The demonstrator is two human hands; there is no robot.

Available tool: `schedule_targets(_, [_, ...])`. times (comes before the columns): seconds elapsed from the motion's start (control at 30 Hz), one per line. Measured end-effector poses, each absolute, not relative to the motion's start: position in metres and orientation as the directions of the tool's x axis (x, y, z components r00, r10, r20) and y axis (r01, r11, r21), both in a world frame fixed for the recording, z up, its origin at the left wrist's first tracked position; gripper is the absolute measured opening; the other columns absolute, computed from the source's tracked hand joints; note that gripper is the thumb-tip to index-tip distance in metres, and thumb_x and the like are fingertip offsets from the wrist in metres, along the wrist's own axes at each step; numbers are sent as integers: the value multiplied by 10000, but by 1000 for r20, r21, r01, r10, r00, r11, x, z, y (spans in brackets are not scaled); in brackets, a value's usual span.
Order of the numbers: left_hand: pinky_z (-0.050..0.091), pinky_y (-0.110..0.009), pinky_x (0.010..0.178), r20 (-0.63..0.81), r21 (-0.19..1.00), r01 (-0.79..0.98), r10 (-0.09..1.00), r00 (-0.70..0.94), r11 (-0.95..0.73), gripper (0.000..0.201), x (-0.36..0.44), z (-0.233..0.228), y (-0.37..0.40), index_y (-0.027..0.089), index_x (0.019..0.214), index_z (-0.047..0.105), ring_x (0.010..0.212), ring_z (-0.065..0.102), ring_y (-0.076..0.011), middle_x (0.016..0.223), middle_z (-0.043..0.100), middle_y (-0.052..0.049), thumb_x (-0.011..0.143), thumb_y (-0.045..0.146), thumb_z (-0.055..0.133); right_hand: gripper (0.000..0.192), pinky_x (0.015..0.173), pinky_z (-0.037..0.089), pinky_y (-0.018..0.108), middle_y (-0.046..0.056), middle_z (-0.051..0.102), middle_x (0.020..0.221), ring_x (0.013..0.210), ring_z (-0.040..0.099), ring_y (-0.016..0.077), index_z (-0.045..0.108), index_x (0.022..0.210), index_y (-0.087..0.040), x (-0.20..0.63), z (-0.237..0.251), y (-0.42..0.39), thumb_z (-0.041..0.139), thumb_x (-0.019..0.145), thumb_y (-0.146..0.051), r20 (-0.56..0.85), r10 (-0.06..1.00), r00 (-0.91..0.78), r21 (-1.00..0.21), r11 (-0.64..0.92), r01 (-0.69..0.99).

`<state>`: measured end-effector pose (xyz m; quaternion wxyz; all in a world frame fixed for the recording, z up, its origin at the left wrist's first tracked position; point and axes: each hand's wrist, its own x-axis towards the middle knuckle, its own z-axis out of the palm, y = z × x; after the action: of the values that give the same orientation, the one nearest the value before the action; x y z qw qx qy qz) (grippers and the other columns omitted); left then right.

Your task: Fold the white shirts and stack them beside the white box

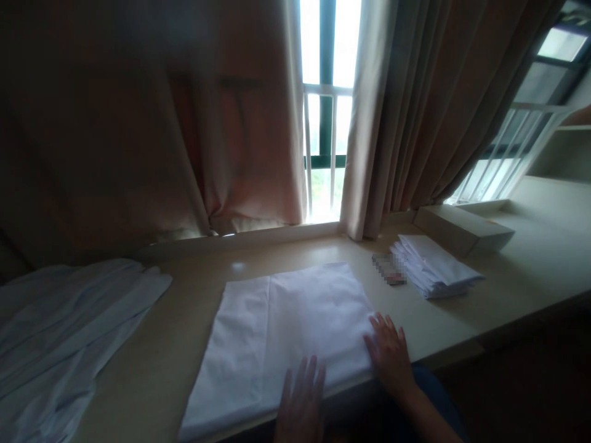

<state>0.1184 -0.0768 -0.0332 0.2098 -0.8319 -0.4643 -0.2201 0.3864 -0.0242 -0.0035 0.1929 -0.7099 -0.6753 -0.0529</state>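
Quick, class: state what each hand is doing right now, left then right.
Left hand: open, flat on the near edge of the folded white cloth.
Right hand: open, fingers spread on the cloth's right corner.

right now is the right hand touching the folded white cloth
Touching: the head view shows the right hand lying flat with its fingers on the right edge of the folded white cloth.

A white folded cloth (pixel 281 338) lies flat on the pale counter (pixel 443 320), a crease running down its left part, its near edge reaching the counter's front edge.
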Motion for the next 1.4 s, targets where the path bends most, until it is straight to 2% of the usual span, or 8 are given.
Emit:
schedule_targets(0.23, [315, -435, 1145, 463, -382, 733, 570, 679, -563, 656, 49, -16, -79, 291, 1419, 469, 1374, 405, -243, 1488, 447, -8, 780, 157, 530, 460, 1116, 271, 527, 62, 572, 1368, 1328, 437, 290, 601, 1282, -265, 376, -4, -59, 337, 983, -493, 294, 955, -24, -297, 115, 948])
schedule_targets(0.47, [427, -435, 1079, 395, -245, 721, 613, 684, -648, 612, 11, -6, -73, 315, 1392, 491, 1361, 425, -241, 1476, 467, -2, 789, 253, 578, 361, 1045, 366, 430, 47, 648, 1235, 1138, 556, 251, 659, 1185, -296, 373, 11, -77, 415, 965, -446, 313, 941, -125, -324, 230, 918])
schedule_targets(0.7, [157, -595, 1190, 535, -203, 837, 658, 530, -508, 643, 52, -27, -87, 272, 1392, 503, 1381, 384, -320, 1384, 559, -90, 758, 188, 573, 311, 952, 434, 369, 56, 674, 1112, 1056, 589, 227, 676, 1093, -285, 368, 14, -79, 419, 963, -402, 328, 938, -114, -433, 257, 864])
schedule_targets(0.87, [101, -629, 1189, 649, -233, 755, 480, 591, -613, 448, 108, -31, -91, 279, 1249, 628, 1394, 363, -327, 1263, 648, -91, 810, 339, 561, 383, 794, 490, 309, 88, 710, 980, 854, 656, 208, 648, 1149, -193, 387, 17, -37, 438, 926, -423, 177, 960, 219, -623, -63, 780])
schedule_targets(1.03, [127, -611, 1202, 675, -264, 739, 429, 600, -620, 426, 142, -43, -93, 300, 1217, 654, 1391, 371, -317, 1244, 660, -91, 801, 335, 567, 322, 623, 457, 247, 104, 729, 819, 764, 675, 205, 691, 782, -167, 403, 35, 31, 573, 827, -464, -182, 920, 347, -657, -377, 653])
schedule_targets(1.2, [188, -576, 1198, 738, -226, 765, 407, 539, -603, 352, 161, -51, -95, 324, 1149, 681, 1317, 473, -294, 1216, 675, -84, 827, 368, 545, 405, 519, 415, 261, 104, 657, 602, 605, 641, 217, 656, 667, -132, 394, 40, 70, 668, 715, -534, -307, 880, 363, -675, -470, 569])
schedule_targets(1.3, [229, -510, 1190, 771, -175, 779, 408, 488, -602, 303, 170, -49, -91, 301, 1103, 695, 1211, 564, -262, 1154, 704, -79, 846, 318, 536, 249, 538, 406, 249, 57, 617, 565, 670, 640, 228, 651, 693, -125, 384, 39, 81, 758, 599, -329, -329, 865, 378, -772, -477, 421])
schedule_targets(1.4, [315, -445, 1133, 824, -83, 798, 410, 392, -597, 288, 178, -45, -86, 277, 1074, 694, 1088, 626, -215, 1078, 725, -61, 887, 242, 477, 117, 527, 407, 234, 32, 596, 560, 631, 616, 193, 631, 691, -121, 374, 40, 87, 681, 593, -161, -362, 867, 342, -856, -454, 247])
